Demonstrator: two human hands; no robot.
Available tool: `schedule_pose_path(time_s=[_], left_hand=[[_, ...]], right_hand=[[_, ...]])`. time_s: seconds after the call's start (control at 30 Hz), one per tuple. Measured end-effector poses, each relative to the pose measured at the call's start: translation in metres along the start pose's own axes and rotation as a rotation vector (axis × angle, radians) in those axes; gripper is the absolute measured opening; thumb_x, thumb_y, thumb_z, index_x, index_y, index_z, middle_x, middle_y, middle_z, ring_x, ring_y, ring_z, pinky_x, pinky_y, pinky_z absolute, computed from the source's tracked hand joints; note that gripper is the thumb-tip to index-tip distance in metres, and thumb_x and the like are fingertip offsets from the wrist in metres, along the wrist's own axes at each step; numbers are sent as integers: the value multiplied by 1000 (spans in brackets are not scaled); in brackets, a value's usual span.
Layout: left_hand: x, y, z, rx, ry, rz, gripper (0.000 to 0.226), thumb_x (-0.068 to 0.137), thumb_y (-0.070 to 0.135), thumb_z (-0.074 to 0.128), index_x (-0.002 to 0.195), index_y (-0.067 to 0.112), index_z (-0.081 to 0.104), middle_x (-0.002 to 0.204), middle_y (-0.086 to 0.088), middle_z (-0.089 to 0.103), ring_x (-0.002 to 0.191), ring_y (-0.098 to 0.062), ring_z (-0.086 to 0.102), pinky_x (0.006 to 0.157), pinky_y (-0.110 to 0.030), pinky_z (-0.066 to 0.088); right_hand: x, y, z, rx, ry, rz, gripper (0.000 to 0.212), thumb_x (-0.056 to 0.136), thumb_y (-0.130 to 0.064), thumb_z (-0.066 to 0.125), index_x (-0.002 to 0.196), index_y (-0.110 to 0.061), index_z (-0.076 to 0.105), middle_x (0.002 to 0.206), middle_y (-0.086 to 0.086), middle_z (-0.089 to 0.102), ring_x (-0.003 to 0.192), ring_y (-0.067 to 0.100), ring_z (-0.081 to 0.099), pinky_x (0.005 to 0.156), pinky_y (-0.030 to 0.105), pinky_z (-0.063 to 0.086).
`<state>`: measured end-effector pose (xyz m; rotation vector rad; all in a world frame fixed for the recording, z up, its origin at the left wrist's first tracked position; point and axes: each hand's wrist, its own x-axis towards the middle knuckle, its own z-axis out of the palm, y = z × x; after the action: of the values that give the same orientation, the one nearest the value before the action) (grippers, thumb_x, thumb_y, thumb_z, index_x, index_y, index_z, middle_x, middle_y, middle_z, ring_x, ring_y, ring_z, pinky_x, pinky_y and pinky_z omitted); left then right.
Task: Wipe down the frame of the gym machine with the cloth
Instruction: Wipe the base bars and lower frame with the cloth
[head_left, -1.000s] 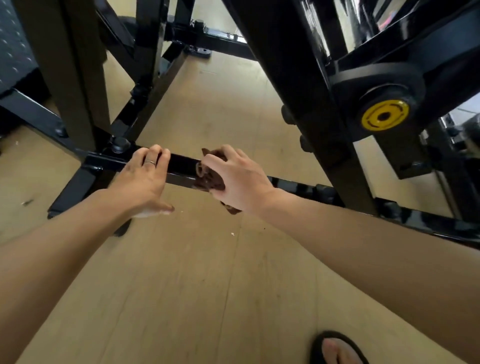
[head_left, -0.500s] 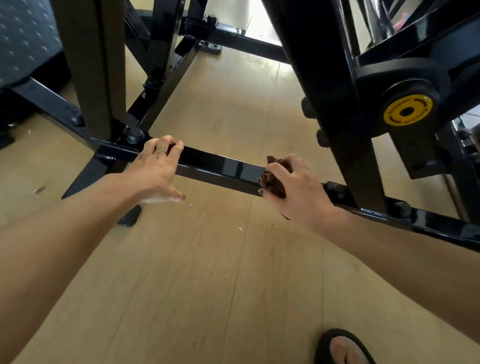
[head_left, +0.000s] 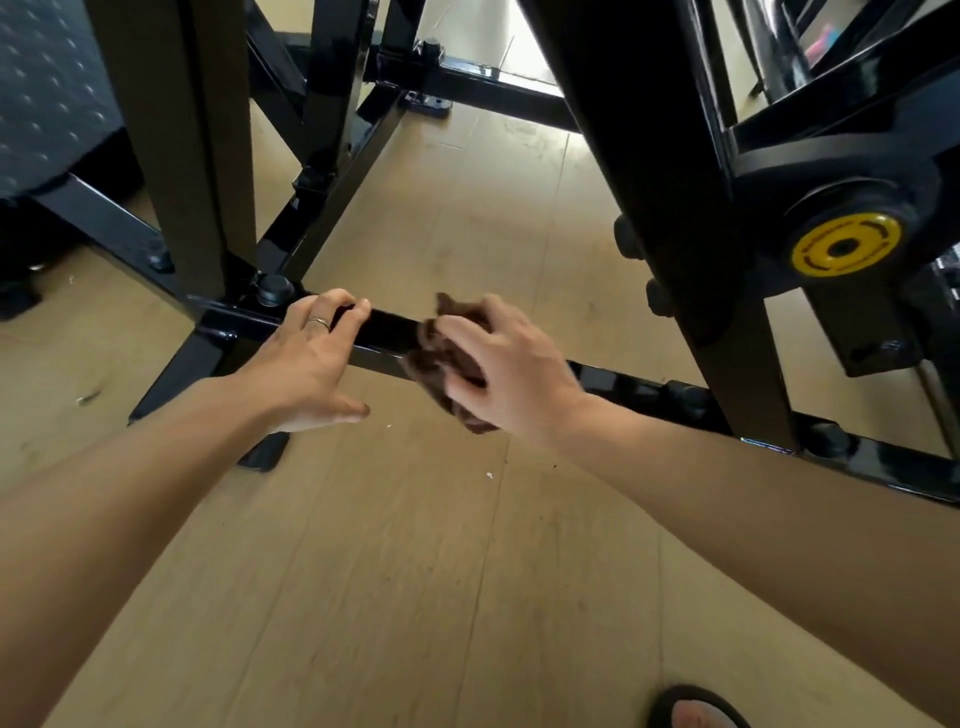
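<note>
Hands (head_left: 311, 358) on frame bar (head_left: 387, 332) (brown cloth (head_left: 447, 358))

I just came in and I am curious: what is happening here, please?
A person is cleaning a black gym machine. The right hand holds a crumpled brown cloth against the low horizontal bar of the frame, close to the floor. The left hand rests on the same bar beside it, fingers over the top, near a bolted joint. A foot in a black sandal shows at the bottom edge.
</note>
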<state>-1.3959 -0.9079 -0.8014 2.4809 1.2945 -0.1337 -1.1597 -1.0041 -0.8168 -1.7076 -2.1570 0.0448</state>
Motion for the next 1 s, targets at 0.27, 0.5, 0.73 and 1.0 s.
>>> schedule_pose_path(time_s=[0.27,0.5,0.73,1.0], left_hand=[[-1,1,-1,-20,1,-5,117,75,42,87,161,25,9,154,16,1,148,-19,2,122,-47,30],[-2,0,1,-46,42,3,105,83,37,82,162,25,13,159,11,6,150,-19,8,122,-43,30],[-23,-27,-12,240,328,56,79,84,18,74,152,8,36,153,-10,37,139,-28,36,117,-41,34],[-29,-45,-23,289,304,51,91,88,28,73,161,11,21,158,-11,21,135,-30,37,116,-46,38]], right_hand=[[-78,46,-29,-25,54,335,49,93,-50,56,135,-27,46,125,2,50,99,13,51,85,31,53],[27,-27,18,-4,81,205,35,93,-42,50,115,-18,63,106,11,58,89,30,57,80,44,52],[85,-63,43,46,-14,46,48,90,-44,57,132,-22,55,113,13,56,94,33,58,84,42,50],[-9,2,-3,45,-17,109,53,85,-45,54,133,-24,50,121,7,52,105,31,57,87,40,51]])
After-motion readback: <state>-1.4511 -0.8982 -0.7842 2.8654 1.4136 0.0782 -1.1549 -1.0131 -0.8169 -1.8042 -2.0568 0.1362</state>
